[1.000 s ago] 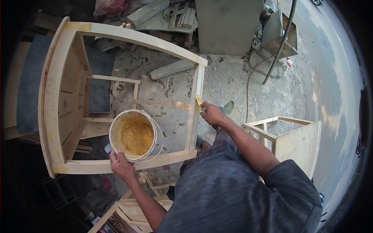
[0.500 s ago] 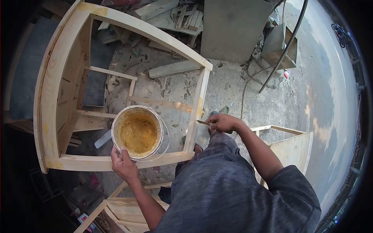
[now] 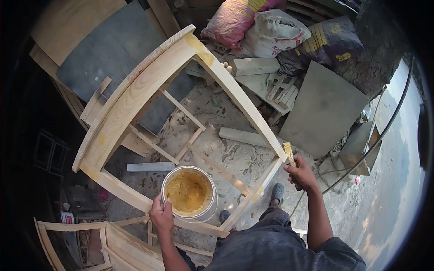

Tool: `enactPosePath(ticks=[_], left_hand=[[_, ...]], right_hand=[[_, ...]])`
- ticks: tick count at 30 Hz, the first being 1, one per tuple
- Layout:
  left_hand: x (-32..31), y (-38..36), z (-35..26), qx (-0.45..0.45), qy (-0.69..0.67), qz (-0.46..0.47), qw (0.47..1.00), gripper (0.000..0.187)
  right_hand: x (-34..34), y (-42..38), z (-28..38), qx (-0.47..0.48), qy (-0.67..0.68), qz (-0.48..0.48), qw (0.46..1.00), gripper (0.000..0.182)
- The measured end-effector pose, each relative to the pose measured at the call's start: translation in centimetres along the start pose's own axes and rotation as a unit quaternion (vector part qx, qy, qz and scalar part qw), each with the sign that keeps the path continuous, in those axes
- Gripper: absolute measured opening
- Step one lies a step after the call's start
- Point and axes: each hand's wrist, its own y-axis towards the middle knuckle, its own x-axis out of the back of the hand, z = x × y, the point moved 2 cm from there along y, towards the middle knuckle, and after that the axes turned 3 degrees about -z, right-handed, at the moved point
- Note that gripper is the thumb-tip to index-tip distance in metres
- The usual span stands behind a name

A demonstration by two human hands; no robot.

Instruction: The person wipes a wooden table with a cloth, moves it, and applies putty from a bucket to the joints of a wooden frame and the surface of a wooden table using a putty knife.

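Note:
My left hand [image 3: 162,214] grips the rim of a white bucket [image 3: 214,204], thumb over the edge. Yellow putty [image 3: 189,192] lines the inside of the bucket. In my right hand [image 3: 302,173] is a putty knife [image 3: 288,151], its blade coated with yellow putty and pointing up, right by the corner of a pale wooden frame [image 3: 239,95]. Yellow patches mark several of the frame's joints. The bucket overlaps the frame's near rail in this view.
Stuffed sacks [image 3: 275,34] and wood offcuts [image 3: 282,92] lie at the back beside a grey board [image 3: 324,108]. A dark cable [image 3: 384,135] hangs at right. Another wooden frame [image 3: 117,239] stands at lower left.
My right hand has moved forward from near my leg to the frame's corner, with the putty knife now pointing up. The view has turned, and the bucket remains in my left hand.

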Motion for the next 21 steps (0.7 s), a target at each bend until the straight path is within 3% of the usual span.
enactPosePath(ticks=[1, 8, 11, 12, 15, 16, 19, 20, 21], left_hand=[[-0.2, 0.1, -0.4, 0.016, 0.016, -0.007, 1.000, 0.037], [-0.8, 0.3, -3.2, 0.087, 0.081, -0.066, 0.991, 0.033], [-1.6, 0.0, -5.5, 0.086, 0.136, -0.065, 0.985, 0.035], [-1.6, 0.0, -5.5, 0.102, 0.201, -0.066, 0.972, 0.035], [-3.3, 0.1, -10.9, 0.037, 0.414, 0.001, 0.909, 0.036], [-4.3, 0.3, -13.9, 0.067, 0.446, 0.032, 0.892, 0.032], [-5.7, 1.7, -19.2, -0.032, 0.495, 0.044, 0.867, 0.027], [-6.6, 2.4, -22.1, 0.035, 0.493, 0.056, 0.868, 0.022], [-7.0, 3.1, -23.2, -0.034, 0.486, 0.041, 0.872, 0.021]], right_hand=[[0.4, 1.1, 2.0, 0.021, -0.040, -0.005, 0.999, 0.045], [1.4, 7.3, 12.1, 0.183, -0.098, 0.227, 0.951, 0.026], [2.1, 8.5, 16.3, 0.150, -0.116, 0.302, 0.934, 0.022], [1.5, 10.4, 15.7, 0.161, -0.061, 0.330, 0.928, 0.019], [-0.4, 12.8, 17.0, 0.163, 0.035, 0.288, 0.943, 0.023], [-0.8, 14.7, 16.7, 0.174, 0.035, 0.290, 0.940, 0.027], [-2.5, 17.2, 17.8, 0.163, 0.095, 0.284, 0.940, 0.026], [-2.6, 17.9, 18.4, 0.149, 0.098, 0.297, 0.938, 0.031], [-2.6, 18.0, 19.1, 0.140, 0.092, 0.306, 0.937, 0.034]])
